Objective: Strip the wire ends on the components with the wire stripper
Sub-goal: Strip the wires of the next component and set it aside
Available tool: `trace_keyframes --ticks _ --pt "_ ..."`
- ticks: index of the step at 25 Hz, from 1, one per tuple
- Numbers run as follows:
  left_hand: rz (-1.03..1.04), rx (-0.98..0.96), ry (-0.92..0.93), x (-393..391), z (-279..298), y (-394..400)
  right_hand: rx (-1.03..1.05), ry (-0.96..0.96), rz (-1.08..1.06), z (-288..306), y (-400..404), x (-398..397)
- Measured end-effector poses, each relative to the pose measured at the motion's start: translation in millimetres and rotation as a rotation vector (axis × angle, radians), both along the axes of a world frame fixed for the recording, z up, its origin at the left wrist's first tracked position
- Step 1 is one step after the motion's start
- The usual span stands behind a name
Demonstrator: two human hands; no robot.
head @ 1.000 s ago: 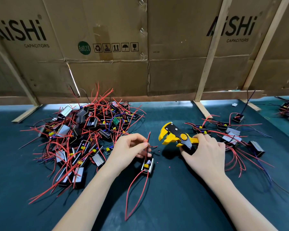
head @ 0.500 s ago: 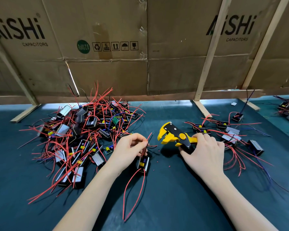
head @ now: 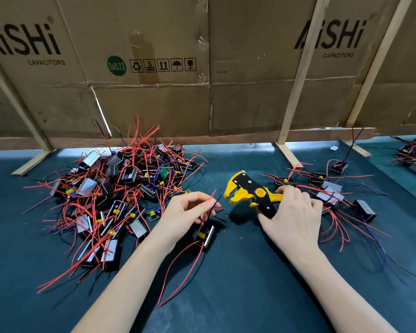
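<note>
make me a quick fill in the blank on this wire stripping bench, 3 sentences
1. The right hand holds a stripper whose body is black and ____.
2. The left hand pinches a red wire and a ____ wire together.
3. The biggest pile of components lies to the ____ of both hands.

Missing words: yellow; black; left

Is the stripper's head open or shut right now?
Open. The wire stripper in the right hand shows a clear gap at its yellow tip, with no wire in it; the left hand holds the wires just short.
</note>
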State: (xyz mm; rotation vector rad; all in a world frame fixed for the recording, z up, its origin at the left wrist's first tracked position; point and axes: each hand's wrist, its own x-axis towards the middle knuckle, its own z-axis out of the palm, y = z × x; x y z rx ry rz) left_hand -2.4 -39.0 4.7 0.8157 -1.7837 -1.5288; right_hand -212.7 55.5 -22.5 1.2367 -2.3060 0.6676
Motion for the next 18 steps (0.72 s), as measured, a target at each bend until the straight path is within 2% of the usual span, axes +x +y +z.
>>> trace_keyframes --ticks 13,18 --pt "0.064 -0.051 0.039 -7.0 0.6 6.3 -0.002 0.031 0.013 -0.1 -1.2 2.9" --pt "0.050 -0.135 -0.034 -9.2 -2.3 8.2 -0.017 0.065 0.005 0.2 -1.4 4.4"
